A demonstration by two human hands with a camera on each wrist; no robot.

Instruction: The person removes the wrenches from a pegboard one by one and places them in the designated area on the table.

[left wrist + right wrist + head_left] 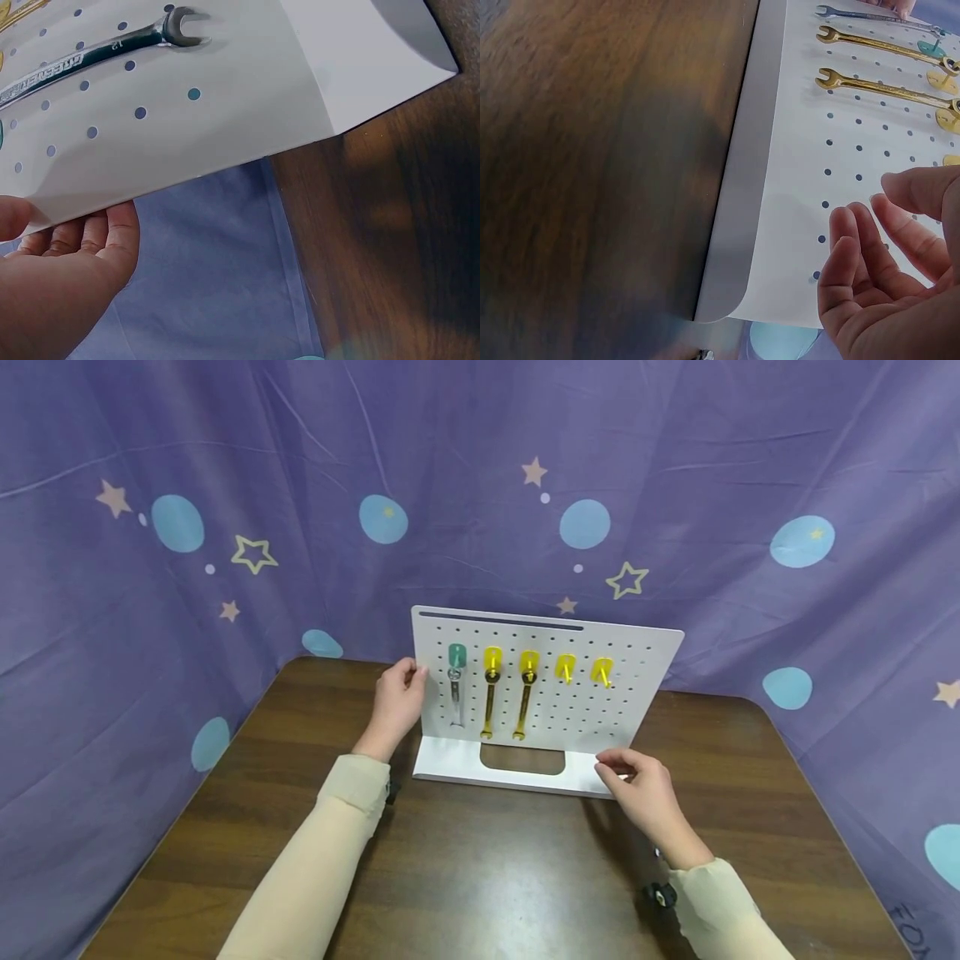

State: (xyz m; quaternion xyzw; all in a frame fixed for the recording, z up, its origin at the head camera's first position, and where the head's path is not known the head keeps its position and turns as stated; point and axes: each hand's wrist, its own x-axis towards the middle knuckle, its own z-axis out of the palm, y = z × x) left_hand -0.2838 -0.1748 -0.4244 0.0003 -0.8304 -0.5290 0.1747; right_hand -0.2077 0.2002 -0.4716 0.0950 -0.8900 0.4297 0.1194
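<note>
A silver wrench (455,690) hangs from a green hook (457,653), closest to the left hand (397,697); beside it two gold wrenches (489,706) hang from yellow hooks (492,658), and two more yellow hooks jut out farther right. All sit on a white pegboard (652,639), upright on its base (450,762) on the bench (487,868). The left hand's fingers pinch the board's left edge, thumb in front and the others behind. The right hand (637,785) is at the lower right corner, fingers loosely bent, thumb and forefinger narrowly apart; whether it touches the base I cannot tell. A purple curtain (480,452) with stars and blue spots rises behind the dark wood top. Bench wood stretches before the base and past both board ends to rounded far corners near the curtain.
</note>
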